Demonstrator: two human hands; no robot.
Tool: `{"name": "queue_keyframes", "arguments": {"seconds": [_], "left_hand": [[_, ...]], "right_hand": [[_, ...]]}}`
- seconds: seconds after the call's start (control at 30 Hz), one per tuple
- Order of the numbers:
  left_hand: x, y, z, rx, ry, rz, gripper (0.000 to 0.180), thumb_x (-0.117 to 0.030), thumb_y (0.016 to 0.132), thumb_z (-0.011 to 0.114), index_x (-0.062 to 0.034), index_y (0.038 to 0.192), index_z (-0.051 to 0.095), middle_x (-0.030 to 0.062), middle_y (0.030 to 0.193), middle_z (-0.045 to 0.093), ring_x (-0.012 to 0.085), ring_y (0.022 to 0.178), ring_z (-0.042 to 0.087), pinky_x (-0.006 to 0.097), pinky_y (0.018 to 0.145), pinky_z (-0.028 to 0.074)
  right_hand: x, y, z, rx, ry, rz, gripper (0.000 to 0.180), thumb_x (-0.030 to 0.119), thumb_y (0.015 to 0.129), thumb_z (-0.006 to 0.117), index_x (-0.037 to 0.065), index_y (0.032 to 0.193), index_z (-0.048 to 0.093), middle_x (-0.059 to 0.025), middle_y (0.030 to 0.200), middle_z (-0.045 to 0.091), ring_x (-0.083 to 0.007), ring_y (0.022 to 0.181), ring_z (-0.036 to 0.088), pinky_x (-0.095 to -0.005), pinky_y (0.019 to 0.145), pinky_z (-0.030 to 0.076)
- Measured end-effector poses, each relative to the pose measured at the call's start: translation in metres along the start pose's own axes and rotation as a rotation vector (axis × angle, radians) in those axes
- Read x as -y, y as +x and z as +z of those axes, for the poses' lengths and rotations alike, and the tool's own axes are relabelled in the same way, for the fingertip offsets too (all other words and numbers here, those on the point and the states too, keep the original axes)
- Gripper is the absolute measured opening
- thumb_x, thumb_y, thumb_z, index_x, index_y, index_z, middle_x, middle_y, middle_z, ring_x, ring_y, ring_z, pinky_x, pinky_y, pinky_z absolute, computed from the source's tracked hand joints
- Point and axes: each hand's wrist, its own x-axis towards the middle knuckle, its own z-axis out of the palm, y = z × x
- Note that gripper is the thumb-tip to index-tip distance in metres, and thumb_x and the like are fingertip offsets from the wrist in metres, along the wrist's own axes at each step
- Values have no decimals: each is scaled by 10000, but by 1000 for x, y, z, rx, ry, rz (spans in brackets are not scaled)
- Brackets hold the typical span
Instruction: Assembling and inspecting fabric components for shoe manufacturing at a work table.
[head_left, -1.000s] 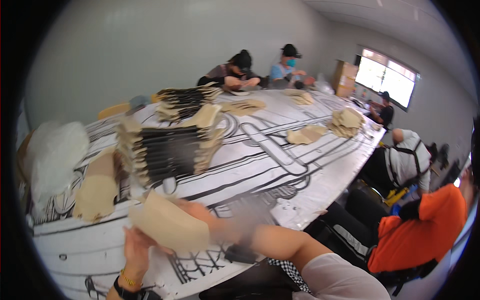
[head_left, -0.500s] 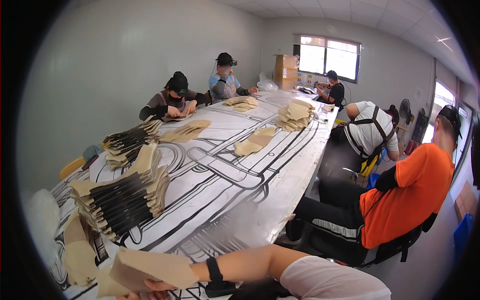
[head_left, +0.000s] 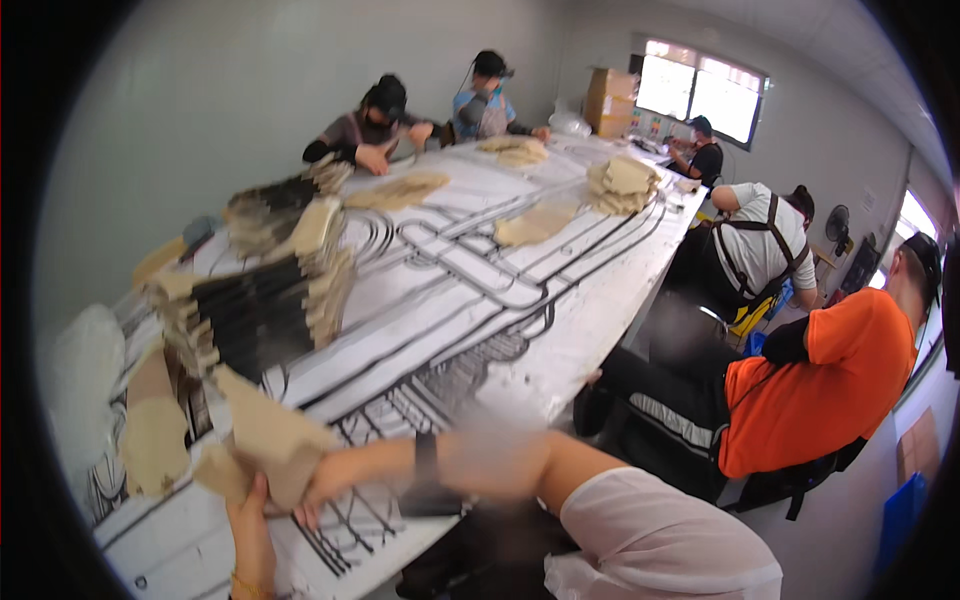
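Note:
A tan, irregularly cut sheet piece point(head_left: 272, 430) is held up over the near left end of the table, bent and partly overlapping a smaller tan flap point(head_left: 222, 472). My left hand point(head_left: 250, 535) grips its lower edge with the thumb in front. My right hand point(head_left: 318, 488) reaches in from the right and is closed on the same piece near its lower right; some of its fingers are hidden. A dark band point(head_left: 427, 465) circles my right wrist. Just beyond stands a tall stack of tan pieces with black middles point(head_left: 255, 315).
More tan pieces lie on the white table point(head_left: 540, 385) with black line drawings: a second stack point(head_left: 265, 215), a far pile point(head_left: 622, 185) and flat pieces point(head_left: 155, 435). Clear plastic point(head_left: 80, 370) sits at left. Several people sit around, one in orange point(head_left: 830, 385) close on my right.
My view has tilted and shifted. Both hands and the tan piece now show higher, with more of my left hand visible. The person at the far left has raised a hand off the table.

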Motion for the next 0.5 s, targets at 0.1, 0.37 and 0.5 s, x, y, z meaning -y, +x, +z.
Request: {"name": "queue_keyframes", "arguments": {"seconds": [0.1,0.37,0.5], "left_hand": [[11,9,-4,114,-6,-49,528,-265,935,623,24,1344,455,65,1299,531,166,1174,484,302,1014,348],[28,11,-11,-43,69,-59,526,-304,933,632,49,1303,508,79,1279,557,153,1150,517,277,1008,361],[46,15,-18,-50,61,-24,510,-289,933,633,48,1298,516,81,1290,555,149,1165,513,275,1014,361]], "right_hand": [[7,-10,-1,-87,4,70,197,85,845,556,25,965,701,-74,867,724,-129,822,687,-237,689,523],[100,-172,56,-542,-622,-33,210,92,884,576,17,1063,655,-97,910,693,-180,819,663,-289,702,518],[84,-282,107,-800,-251,609,197,140,873,574,73,1032,670,-88,849,696,-273,761,658,-323,698,516]]}}
